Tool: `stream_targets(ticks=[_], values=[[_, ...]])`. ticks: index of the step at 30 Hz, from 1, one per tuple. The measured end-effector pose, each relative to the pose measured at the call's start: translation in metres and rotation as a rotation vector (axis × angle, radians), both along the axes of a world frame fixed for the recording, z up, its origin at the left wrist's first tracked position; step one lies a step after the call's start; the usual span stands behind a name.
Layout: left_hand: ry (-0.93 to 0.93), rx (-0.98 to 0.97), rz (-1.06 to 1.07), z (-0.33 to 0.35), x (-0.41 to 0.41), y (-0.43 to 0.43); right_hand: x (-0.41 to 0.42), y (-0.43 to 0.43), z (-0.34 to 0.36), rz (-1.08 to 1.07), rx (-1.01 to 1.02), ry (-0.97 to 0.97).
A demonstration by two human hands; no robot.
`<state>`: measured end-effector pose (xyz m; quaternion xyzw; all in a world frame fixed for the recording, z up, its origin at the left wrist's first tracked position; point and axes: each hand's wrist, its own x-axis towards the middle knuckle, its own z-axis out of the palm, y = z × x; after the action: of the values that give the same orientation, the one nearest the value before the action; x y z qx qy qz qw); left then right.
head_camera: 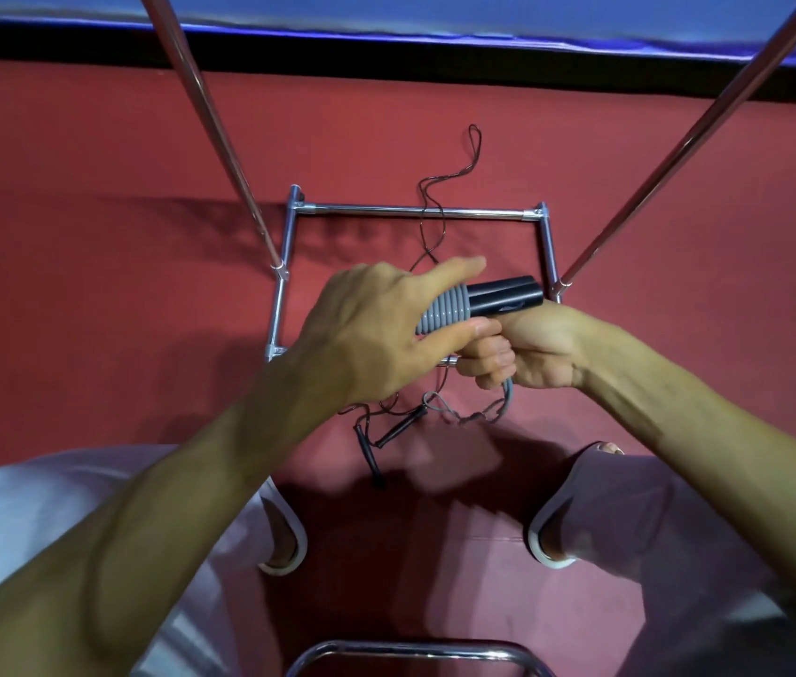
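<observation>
- The hair dryer (pixel 508 298) is held in the air over the red floor (pixel 117 237), above the near right part of a chrome frame (pixel 415 211) that lies there. It touches nothing but the hands.
- Its dark barrel points left. The left end carries a band of grey rings (pixel 440 312), which look like turns of its own cord wound side by side, though a ribbed sleeve cannot be ruled out.
- The right hand (pixel 532 349) is wrapped tight round the handle, fingers curled under the barrel.
- The left hand (pixel 366 329) clasps the grey rings, with one digit laid over the top and another pressed beneath.
- The grey cord (pixel 508 398) drops from the bottom of the handle, sags in a loose loop and runs left as a twisted length behind the left wrist.
- Judged from this, the winding is partly done: several neat turns sit on the barrel, while a fair length of cord hangs slack. What seems left is to take up that slack and secure the end; the plug is not in view.
- Farther out, a thin black string (pixel 435 222) trails across the frame's far bar, and two black grips (pixel 396 432) lie on the floor near the person's knees.
- Two slanted chrome poles (pixel 210 114) rise from the frame's sides.
</observation>
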<state>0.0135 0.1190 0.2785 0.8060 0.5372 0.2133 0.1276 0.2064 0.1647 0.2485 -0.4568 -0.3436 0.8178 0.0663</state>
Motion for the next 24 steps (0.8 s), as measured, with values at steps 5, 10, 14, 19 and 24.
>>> stream_targets(ticks=[5,10,14,19,24], values=[[-0.187,-0.052,0.036,-0.005,0.002,0.004,-0.003,0.003,0.009,0.079,0.260,-0.214],[-0.370,-0.149,0.116,-0.006,-0.003,0.013,0.006,0.004,0.007,0.011,0.796,-0.447],[-0.650,-0.291,0.252,-0.012,-0.012,0.024,0.017,0.005,0.002,0.037,1.285,-0.545],[-0.753,-0.438,0.303,-0.011,-0.016,0.033,0.022,0.007,0.015,-0.076,1.443,-0.535],[-0.744,-0.439,0.244,-0.013,-0.013,0.033,0.025,0.017,0.032,-0.163,0.084,-0.089]])
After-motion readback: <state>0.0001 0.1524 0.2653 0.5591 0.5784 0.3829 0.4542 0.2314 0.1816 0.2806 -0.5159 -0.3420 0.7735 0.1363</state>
